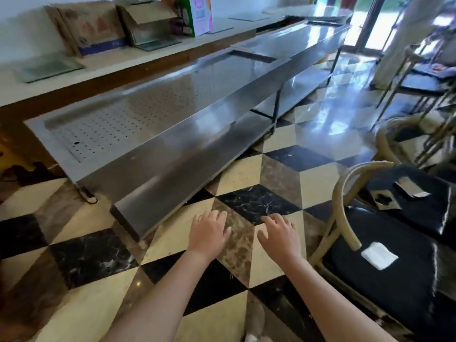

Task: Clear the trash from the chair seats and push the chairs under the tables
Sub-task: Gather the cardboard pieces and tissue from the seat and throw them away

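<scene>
Two chairs with black padded seats and curved tan backs stand at the right. On the nearer seat [394, 280] lies a folded white napkin [378, 255]. The farther seat [424, 213] carries a torn dark wrapper [385, 200] and a silvery wrapper [410, 187]. My left hand [209, 232] and my right hand [281, 234] hover over the floor left of the chairs, fingers spread, holding nothing. The right hand is a short way from the nearer chair's curved back [345, 201].
A long stainless steel counter [172, 114] runs diagonally at the left, with a lower shelf. Cardboard boxes [88, 30] stand on a ledge behind it. More chairs [419, 77] crowd the far right. The floor [259, 203] is glossy checkered marble.
</scene>
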The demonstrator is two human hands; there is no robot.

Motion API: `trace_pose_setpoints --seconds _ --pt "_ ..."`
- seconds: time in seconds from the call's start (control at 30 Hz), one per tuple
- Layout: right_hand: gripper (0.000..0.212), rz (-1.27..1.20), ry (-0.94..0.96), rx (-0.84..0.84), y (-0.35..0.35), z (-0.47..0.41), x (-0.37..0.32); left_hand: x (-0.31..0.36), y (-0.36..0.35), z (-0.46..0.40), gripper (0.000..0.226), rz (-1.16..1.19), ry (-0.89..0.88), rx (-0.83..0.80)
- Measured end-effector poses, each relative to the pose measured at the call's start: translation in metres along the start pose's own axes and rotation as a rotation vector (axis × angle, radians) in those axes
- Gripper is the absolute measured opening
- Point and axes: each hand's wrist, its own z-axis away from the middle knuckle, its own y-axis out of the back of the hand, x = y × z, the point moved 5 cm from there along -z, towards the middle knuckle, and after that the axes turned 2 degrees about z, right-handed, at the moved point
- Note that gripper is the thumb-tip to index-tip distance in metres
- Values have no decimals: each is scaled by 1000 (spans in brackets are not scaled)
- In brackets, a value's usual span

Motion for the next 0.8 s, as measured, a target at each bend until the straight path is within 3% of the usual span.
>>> trace_pose_setpoints --seconds 0.17,0.5,0.8 --pt "40 22 -45 26 -5 -93 27 2 -4 -107 47 -1 -63 9" --pt "32 -21 -115 142 29 -280 94 32 7 -317 41 -44 -194 10" --pt "22 27 -330 265 42 -394 178 88 -13 -483 46 -30 -435 -29"
